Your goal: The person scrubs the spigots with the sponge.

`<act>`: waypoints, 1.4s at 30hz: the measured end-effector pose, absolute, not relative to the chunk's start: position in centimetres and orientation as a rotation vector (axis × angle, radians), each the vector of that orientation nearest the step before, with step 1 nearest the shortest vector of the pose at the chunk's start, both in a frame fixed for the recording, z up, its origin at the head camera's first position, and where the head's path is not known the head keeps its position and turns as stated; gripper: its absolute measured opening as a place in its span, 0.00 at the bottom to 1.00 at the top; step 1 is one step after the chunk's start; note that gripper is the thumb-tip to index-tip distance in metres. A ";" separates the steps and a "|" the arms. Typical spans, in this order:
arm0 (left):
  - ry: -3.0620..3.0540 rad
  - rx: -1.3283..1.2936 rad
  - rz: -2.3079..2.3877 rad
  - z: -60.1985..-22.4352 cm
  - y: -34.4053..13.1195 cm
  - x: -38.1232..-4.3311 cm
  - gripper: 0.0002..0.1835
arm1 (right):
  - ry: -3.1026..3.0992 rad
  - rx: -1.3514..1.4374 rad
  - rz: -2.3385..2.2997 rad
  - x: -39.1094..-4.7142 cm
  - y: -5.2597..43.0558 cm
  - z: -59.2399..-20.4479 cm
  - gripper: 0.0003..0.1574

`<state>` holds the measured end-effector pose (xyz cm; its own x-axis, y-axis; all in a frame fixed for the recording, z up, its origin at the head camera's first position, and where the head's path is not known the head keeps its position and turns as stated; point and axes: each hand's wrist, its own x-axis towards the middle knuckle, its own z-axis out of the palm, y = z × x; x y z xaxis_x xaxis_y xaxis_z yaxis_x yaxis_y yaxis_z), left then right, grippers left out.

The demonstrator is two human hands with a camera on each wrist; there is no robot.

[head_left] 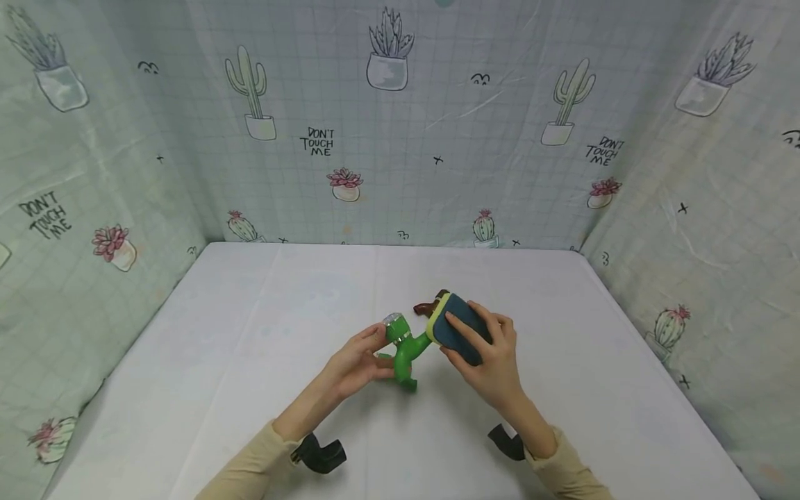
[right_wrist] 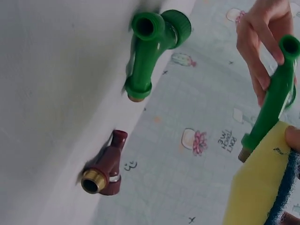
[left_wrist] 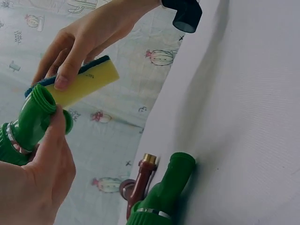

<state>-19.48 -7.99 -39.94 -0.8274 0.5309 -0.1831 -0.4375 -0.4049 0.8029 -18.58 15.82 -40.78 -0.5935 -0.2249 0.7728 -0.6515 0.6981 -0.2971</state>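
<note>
Glossy green branched tap (head_left: pixel 405 355): raised above the white table (head_left: pixel 300 292), held between thumb and fingers of the left hand (head_left: pixel 358 362). Right hand (head_left: pixel 494 357) grips a rectangular blue-and-yellow sponge (head_left: pixel 461 329) by its threaded end; contact unclear from here. Lying on the table: second green tap (right_wrist: pixel 149 54), brown tap with brass-coloured thread (right_wrist: pixel 108 164)
</note>
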 end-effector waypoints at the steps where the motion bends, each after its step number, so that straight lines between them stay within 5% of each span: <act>1: 1.229 0.124 2.246 -39.9 -7.9 -19.5 0.30 | -2.166 0.672 0.740 -18.5 15.7 -40.9 0.31; 19: 1.465 0.212 2.143 -40.5 -7.7 -19.3 0.38 | -2.134 0.803 0.706 -17.5 14.6 -41.5 0.28; 42: 1.611 0.420 1.874 -39.8 -7.4 -19.0 0.34 | -2.043 0.815 0.708 -18.6 15.2 -39.0 0.28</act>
<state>-18.96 -7.42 -39.85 -0.7545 0.6378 -0.1548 -0.2486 -0.0594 0.9668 -18.62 15.22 -38.98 -0.4660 -0.2958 0.8339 -0.7483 0.6346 -0.1930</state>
